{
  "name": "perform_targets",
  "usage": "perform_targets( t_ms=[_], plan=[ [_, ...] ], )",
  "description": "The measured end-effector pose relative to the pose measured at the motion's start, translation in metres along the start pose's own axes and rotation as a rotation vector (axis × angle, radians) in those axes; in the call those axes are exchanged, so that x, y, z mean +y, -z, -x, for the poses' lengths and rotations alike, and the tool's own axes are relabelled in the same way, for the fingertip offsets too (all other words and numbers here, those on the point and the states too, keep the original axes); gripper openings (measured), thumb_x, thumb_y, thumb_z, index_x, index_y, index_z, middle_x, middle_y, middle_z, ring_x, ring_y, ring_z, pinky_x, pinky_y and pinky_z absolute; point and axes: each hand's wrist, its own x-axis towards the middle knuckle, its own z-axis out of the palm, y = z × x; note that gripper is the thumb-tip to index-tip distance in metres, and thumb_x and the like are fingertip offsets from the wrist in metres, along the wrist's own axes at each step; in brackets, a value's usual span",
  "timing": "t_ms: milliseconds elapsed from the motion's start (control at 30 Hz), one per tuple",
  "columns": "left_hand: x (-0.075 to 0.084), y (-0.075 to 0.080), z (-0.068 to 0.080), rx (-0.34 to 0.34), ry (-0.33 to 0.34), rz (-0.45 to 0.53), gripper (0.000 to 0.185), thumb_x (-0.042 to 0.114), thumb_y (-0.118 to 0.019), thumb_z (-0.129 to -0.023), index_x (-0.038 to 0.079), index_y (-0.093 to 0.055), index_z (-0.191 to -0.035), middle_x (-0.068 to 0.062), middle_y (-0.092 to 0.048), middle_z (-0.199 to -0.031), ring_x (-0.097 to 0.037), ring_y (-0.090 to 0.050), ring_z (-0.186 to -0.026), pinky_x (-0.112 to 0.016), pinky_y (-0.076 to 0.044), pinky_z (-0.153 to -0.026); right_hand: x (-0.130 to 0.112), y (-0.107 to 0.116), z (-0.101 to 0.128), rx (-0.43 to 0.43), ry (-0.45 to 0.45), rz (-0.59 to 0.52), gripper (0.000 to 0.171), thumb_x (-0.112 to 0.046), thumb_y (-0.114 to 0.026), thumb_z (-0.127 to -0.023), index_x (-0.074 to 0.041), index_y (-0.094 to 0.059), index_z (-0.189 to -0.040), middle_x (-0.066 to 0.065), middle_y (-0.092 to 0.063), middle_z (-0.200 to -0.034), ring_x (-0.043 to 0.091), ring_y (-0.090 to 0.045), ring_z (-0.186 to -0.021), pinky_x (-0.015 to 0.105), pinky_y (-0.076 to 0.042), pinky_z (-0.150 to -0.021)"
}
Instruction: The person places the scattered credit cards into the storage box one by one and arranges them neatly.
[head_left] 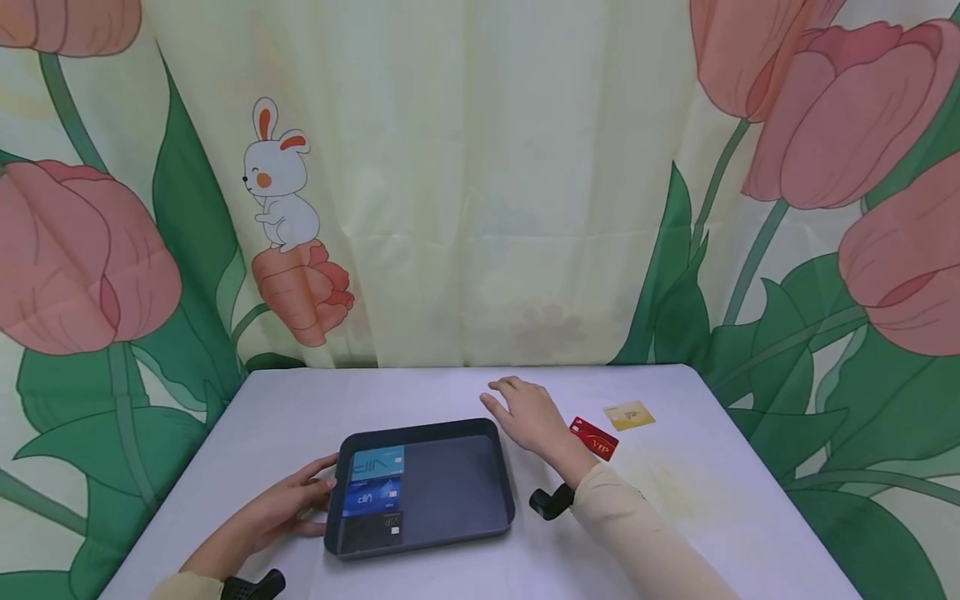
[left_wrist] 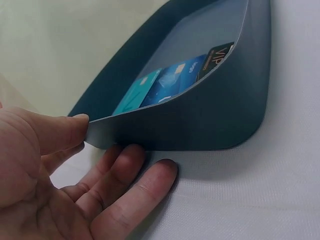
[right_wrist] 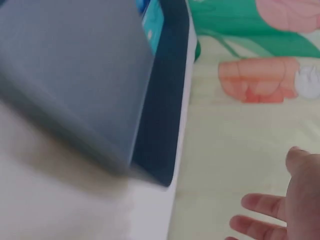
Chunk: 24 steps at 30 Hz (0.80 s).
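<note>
A dark grey tray (head_left: 457, 483) lies on the white table. Along its left side lie a teal card (head_left: 378, 461), a blue card (head_left: 371, 496) and a black card (head_left: 375, 529). My left hand (head_left: 322, 492) holds the tray's left rim. In the left wrist view the thumb (left_wrist: 70, 130) sits on the rim of the tray (left_wrist: 215, 110) and the fingers (left_wrist: 145, 185) lie against its outer wall. My right hand (head_left: 517, 408) hovers palm down by the tray's far right corner, fingers relaxed and holding nothing. A red VIP card (head_left: 595, 439) and a gold card (head_left: 629, 415) lie to its right.
The table (head_left: 712, 517) ends at a flowered curtain (head_left: 480, 208) close behind it. Black wrist camera mounts (head_left: 551, 502) show at both wrists. The right wrist view is blurred, with the tray (right_wrist: 75, 75) at left and my right hand's fingertips (right_wrist: 260, 205) low at right.
</note>
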Motion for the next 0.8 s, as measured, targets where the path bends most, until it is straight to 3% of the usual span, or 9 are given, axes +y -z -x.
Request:
perform_targets(
  t_ms=[267,433,633,800],
  plan=[
    [-0.001,0.000,0.001,-0.007,-0.001,0.005,0.062,0.025,-0.056,-0.107,0.017,-0.030,-0.163,-0.019,-0.062,-0.120,-0.028,-0.062,-0.101,-0.044,-0.062,-0.079,0.063,-0.002,0.019,-0.074,-0.188,0.067,0.060,-0.054,-0.040,-0.109,-0.008,-0.062,-0.141,0.018,-0.059,-0.145,0.038,-0.052,-0.138,0.060,-0.038,-0.113],
    [-0.001,0.002,0.000,-0.002,0.007,-0.004,0.061,0.025,-0.055,-0.108,0.017,-0.029,-0.163,-0.020,-0.060,-0.122,-0.029,-0.060,-0.102,-0.043,-0.062,-0.079,0.098,-0.002,0.032,-0.110,-0.260,0.080,0.061,-0.052,-0.042,-0.108,-0.005,-0.061,-0.142,0.021,-0.058,-0.144,0.042,-0.051,-0.138,0.063,-0.037,-0.113],
    [-0.002,0.003,-0.001,-0.006,0.008,0.003,0.062,0.025,-0.055,-0.108,0.017,-0.029,-0.163,-0.020,-0.060,-0.123,-0.029,-0.060,-0.102,-0.044,-0.062,-0.080,0.124,-0.006,0.042,-0.134,-0.287,0.099,0.053,-0.043,-0.060,-0.103,-0.004,-0.063,-0.139,0.022,-0.063,-0.137,0.042,-0.057,-0.129,0.063,-0.042,-0.108],
    [-0.001,0.001,-0.003,-0.007,0.009,0.000,0.062,0.026,-0.056,-0.107,0.017,-0.029,-0.163,-0.020,-0.061,-0.123,-0.029,-0.061,-0.102,-0.044,-0.062,-0.080,0.135,-0.009,0.050,-0.180,-0.309,0.090,0.060,-0.036,-0.080,-0.089,-0.002,-0.063,-0.136,0.022,-0.064,-0.127,0.040,-0.061,-0.116,0.062,-0.048,-0.101]
  ],
)
